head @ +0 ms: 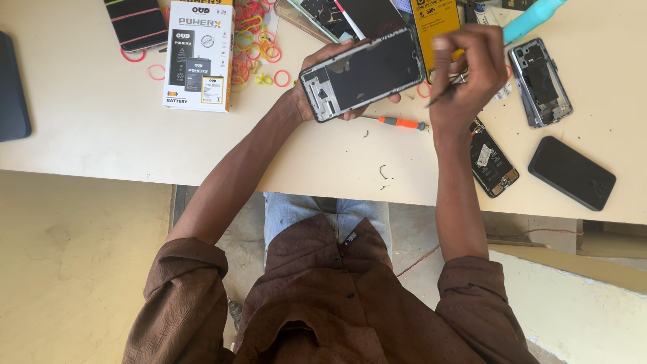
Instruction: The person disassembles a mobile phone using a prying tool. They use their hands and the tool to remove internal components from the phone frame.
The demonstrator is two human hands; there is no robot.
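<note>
Gripping the opened phone frame [360, 74] above the table [101, 135] in our left hand [323, 81], we pinched a thin tool [445, 94] in our right hand [468, 71]; steadying the frame seemed key.

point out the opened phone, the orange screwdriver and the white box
opened phone [367, 73], head view, dark middle of its open back
orange screwdriver [402, 123], head view, its orange handle
white box [199, 57], head view, middle of its printed top
</note>
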